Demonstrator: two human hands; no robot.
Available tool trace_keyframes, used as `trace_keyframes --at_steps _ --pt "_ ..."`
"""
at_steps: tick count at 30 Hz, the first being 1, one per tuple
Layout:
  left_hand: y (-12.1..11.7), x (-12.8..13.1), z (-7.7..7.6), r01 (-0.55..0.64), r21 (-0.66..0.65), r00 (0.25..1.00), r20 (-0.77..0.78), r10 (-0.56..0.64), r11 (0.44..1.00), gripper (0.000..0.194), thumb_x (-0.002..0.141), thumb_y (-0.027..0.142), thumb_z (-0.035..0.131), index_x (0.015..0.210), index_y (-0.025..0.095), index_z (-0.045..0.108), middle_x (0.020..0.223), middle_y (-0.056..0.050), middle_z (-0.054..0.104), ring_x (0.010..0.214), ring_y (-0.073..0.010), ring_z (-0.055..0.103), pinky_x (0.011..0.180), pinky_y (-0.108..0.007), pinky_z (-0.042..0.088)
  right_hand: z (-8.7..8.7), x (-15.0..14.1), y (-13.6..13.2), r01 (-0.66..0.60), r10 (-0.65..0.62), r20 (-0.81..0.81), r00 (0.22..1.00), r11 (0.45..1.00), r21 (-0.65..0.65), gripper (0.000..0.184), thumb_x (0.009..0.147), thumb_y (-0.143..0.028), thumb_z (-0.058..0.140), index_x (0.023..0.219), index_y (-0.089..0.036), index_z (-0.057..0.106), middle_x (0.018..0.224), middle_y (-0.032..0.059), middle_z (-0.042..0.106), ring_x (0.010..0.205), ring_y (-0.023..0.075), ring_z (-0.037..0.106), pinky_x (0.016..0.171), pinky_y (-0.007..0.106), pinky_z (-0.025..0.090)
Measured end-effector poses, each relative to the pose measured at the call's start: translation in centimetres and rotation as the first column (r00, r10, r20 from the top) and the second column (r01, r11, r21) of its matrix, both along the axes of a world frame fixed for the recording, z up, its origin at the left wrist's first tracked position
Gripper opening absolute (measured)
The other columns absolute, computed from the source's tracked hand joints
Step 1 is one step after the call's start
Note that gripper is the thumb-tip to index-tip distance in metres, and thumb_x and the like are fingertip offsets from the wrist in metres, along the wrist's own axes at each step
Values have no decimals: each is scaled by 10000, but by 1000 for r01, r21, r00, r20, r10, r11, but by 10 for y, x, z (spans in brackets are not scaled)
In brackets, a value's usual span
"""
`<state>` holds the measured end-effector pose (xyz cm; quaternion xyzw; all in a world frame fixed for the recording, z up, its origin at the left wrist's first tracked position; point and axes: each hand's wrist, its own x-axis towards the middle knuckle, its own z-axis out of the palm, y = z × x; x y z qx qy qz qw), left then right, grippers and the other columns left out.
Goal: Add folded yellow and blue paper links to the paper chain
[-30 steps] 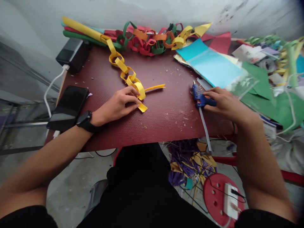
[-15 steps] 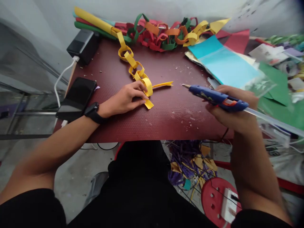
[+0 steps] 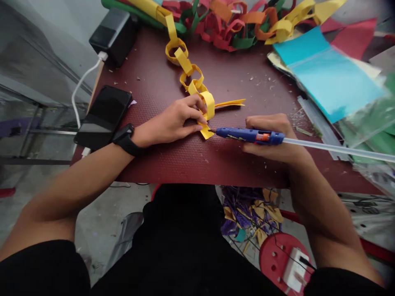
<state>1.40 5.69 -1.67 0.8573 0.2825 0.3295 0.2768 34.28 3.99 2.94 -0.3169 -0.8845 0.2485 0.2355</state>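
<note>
My left hand (image 3: 182, 119) pinches a yellow paper strip (image 3: 210, 102) at the near end of a yellow paper chain (image 3: 183, 61). One flat end of that strip lies on the table past my fingertips. In my right hand (image 3: 271, 139) is a blue hot glue gun (image 3: 247, 135), gripped from behind, with a long clear glue stick (image 3: 336, 150) jutting out of its back. Its nozzle tip is at the flat end of the strip; whether it touches is hard to tell. Just beyond the strip lie loose folded yellow strips (image 3: 231, 103).
Red, green and orange paper chains (image 3: 228, 24) lie along the back. Blue paper sheets (image 3: 327, 74) and clear glue sticks (image 3: 321, 127) are at right. On the left are a phone (image 3: 105, 115) and a black power brick (image 3: 112, 35). A red stool (image 3: 274, 263) holds a power strip (image 3: 294, 269).
My right hand has brought the glue gun leftward to the end of the yellow strip. My left hand keeps its pinch. The camera view has shifted closer to the table.
</note>
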Motion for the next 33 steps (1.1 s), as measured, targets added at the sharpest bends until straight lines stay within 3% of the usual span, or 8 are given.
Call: trace_keyframes --at_steps 4,9,16,23,26,30,33 --pt "-1 1 1 -13 -13 1000 -1 13 1000 115 1066 327 808 1111 294 908 1297 -107 783 1247 -317 771 1148 -560 665 -2 0 0 9 -8 37 999 1000 -30 316 876 -302 742 725 -280 465 639 -71 435 554 121 352 562 358 296" --pt "-2 3 0 -42 -20 999 4 42 999 111 1057 402 861 1068 297 894 1258 -89 787 1243 -325 787 1126 -562 671 -5 2 3 -49 47 39 998 998 30 431 938 -323 790 731 -272 416 657 -74 397 559 118 334 571 354 260" --pt "-3 1 7 -27 -31 999 -45 26 999 155 1083 428 825 1086 288 892 1289 -99 785 1270 -341 779 1128 -587 671 0 7 2 -96 89 106 990 993 62 562 1059 -601 806 753 -274 467 689 -30 470 616 163 425 620 376 306" --pt "-3 4 7 -62 -85 998 -7 61 994 206 1048 486 869 1030 282 896 1238 -95 781 1260 -349 780 1154 -598 666 -1 23 4 -183 172 86 981 972 145 442 1066 -542 830 842 -267 564 717 -25 534 649 171 464 645 369 340" --pt "-3 5 5 -71 -104 997 16 73 992 210 1026 495 894 1011 285 900 1208 -90 779 1246 -355 780 1152 -607 667 0 24 2 -164 161 34 986 978 133 383 1048 -492 856 879 -269 594 742 -28 546 656 163 484 641 358 353" --pt "-2 5 4 -73 -94 997 25 76 993 176 1017 464 911 1020 288 908 1183 -90 777 1230 -350 785 1146 -608 668 1 20 -3 -118 122 -27 992 986 120 285 1038 -429 871 955 -263 654 900 22 681 734 170 613 688 350 440" --pt "-1 4 3 -61 -65 998 11 62 996 163 1032 453 897 1039 291 912 1205 -97 780 1237 -348 785 1157 -610 663 -2 17 -3 -106 114 -49 992 985 134 269 1033 -432 875 967 -259 679 893 28 666 740 179 599 694 364 426"
